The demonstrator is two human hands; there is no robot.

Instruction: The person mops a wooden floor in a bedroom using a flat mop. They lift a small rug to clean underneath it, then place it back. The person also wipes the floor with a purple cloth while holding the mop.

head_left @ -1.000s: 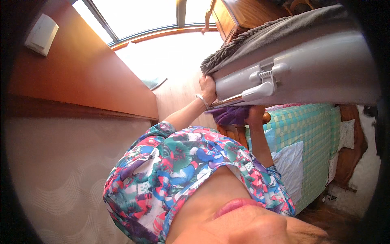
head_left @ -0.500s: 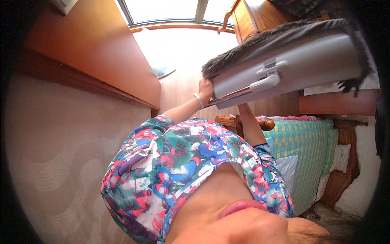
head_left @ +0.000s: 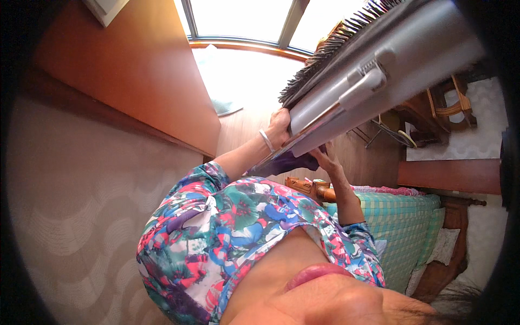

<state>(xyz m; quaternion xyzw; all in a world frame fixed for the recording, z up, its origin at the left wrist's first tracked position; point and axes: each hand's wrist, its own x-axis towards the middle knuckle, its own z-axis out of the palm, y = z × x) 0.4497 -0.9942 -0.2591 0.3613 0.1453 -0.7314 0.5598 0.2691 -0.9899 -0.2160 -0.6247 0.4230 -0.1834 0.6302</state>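
A large flat mop [head_left: 346, 103] with a grey plate and dark fringed edge is held up at a slant in front of me. Its metal handle slopes down from a light grey joint at the plate's middle towards my chest. My left hand [head_left: 279, 128], with a bracelet at the wrist, closes on the near end of the mop head. Below the plate, my right hand [head_left: 326, 158] is closed on a dark purple cloth [head_left: 292, 162]. The plate and cloth partly hide the right fingers.
To the left stands a reddish-brown wooden cabinet [head_left: 141, 81]. A bed with a green checked cover [head_left: 401, 216] is at the right, its wooden post [head_left: 306, 187] close to my right forearm. A wooden chair [head_left: 449, 108] stands beyond, and bright windows [head_left: 238, 19] are ahead.
The mop has tilted more steeply and come closer, its far end rising. The purple cloth and my right hand have come into view beneath it.
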